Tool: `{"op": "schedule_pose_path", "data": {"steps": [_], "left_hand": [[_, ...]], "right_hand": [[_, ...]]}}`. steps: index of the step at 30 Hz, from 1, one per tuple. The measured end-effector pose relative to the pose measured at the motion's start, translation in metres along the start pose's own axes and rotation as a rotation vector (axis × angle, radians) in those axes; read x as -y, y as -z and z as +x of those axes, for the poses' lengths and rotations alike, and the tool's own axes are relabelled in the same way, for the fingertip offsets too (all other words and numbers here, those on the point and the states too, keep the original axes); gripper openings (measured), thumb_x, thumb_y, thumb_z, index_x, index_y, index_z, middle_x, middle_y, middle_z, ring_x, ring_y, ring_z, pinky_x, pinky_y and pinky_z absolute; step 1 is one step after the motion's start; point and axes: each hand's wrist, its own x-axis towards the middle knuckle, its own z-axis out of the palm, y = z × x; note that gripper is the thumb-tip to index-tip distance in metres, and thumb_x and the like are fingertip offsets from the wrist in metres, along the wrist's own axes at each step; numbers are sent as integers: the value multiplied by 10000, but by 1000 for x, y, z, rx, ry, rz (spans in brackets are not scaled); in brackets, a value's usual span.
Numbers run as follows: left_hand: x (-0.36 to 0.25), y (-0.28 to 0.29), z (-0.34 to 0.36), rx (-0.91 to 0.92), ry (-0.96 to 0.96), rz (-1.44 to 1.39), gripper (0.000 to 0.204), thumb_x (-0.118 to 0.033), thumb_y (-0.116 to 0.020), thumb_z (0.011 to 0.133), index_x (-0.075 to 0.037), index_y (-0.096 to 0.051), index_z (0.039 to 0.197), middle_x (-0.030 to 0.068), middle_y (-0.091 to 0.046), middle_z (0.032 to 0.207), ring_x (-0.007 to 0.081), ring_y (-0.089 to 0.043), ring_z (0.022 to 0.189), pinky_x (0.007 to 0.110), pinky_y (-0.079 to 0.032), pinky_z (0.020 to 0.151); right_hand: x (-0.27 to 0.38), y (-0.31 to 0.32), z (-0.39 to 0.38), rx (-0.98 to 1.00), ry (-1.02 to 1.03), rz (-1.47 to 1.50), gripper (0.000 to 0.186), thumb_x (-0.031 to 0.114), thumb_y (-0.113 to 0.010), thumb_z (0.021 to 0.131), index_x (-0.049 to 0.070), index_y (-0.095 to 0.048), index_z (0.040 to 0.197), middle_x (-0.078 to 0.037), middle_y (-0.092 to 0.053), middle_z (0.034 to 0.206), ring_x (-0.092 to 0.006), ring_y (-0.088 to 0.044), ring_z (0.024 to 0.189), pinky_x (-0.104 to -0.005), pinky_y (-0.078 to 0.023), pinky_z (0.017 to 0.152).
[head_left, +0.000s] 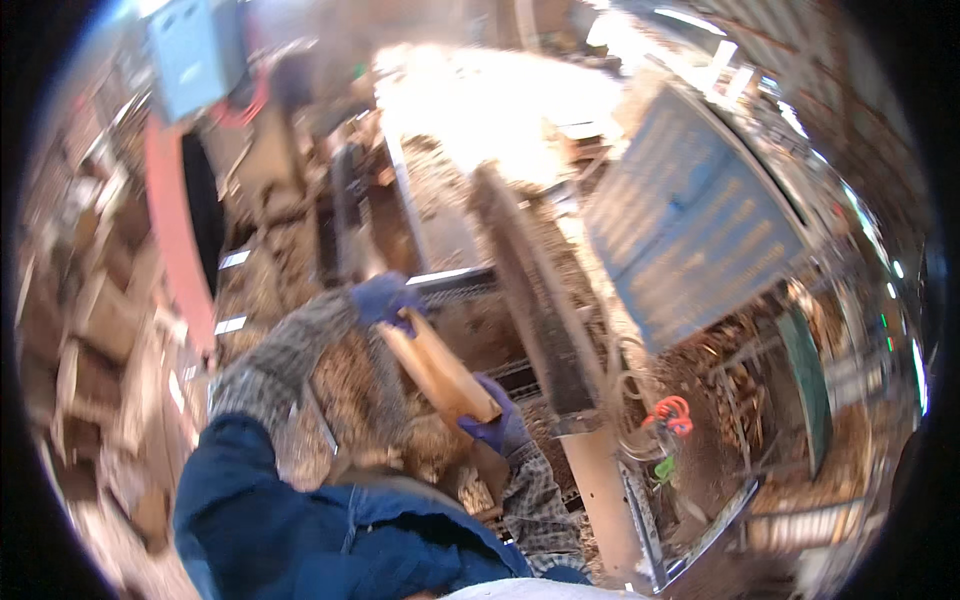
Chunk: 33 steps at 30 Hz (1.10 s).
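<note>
A short, pale piece of wood [437,372] lies slantwise between my two hands in front of my body. My left hand [386,302], in a purple-blue glove, is closed round its far upper end. Around the near lower end are the fingers of my right hand [493,418], gloved the same way. Patterned grey sleeve covers reach up both forearms. Just right of the wood runs a long, dark conveyor-like beam [535,300]. Motion blurs the picture somewhat, and the palm sides of both hands are hidden.
Stacked wood blocks [105,320] fill the left side. A red curved guard [176,220] and a light blue box [195,55] stand at far left. To the right are a large blue panel [695,220], a coiled orange hose [670,415] and a green board [806,390]. Sawdust lies about.
</note>
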Motion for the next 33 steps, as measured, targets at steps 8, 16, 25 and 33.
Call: {"op": "schedule_pose_path", "data": {"steps": [8, 16, 25, 33], "left_hand": [[-34, 25, -49, -256, 356, 108, 639, -613, -639, 869, -100, -627, 1249, 152, -649, 1235, 292, -593, 1202, 448, -447, 1068], [31, 34, -78, 65, 1019, 533, 836, -761, -404, 904, 15, -690, 1027, 270, -651, 1079, 370, -614, 1110, 521, -449, 994], [24, 23, -73, 38, 1052, 396, 598, -550, -498, 860, 15, -689, 821, 226, -688, 738, 396, -679, 746, 537, -464, 767], [35, 7, -80, -73, 1013, 471, 584, -550, -563, 834, 21, -672, 775, 197, -633, 615, 394, -633, 606, 518, -470, 653]], "right_hand": [[-20, -80, -30, 53, 99, 177, 825, 119, -780, 781, 44, -373, 1495, -157, -488, 1457, -288, -495, 1327, -370, -421, 1092], [-43, -175, 44, -81, 245, -47, 920, 154, -747, 720, 93, -319, 1532, -238, -395, 1475, -446, -441, 1331, -461, -417, 1088], [-65, -206, 101, 2, 112, 7, 1002, 200, -765, 701, 116, -259, 1562, -201, -313, 1559, -387, -363, 1415, -393, -391, 1124], [-68, -209, 142, 44, 93, -9, 1126, 150, -827, 629, 149, -215, 1574, -221, -293, 1563, -391, -344, 1425, -398, -378, 1137]]}}
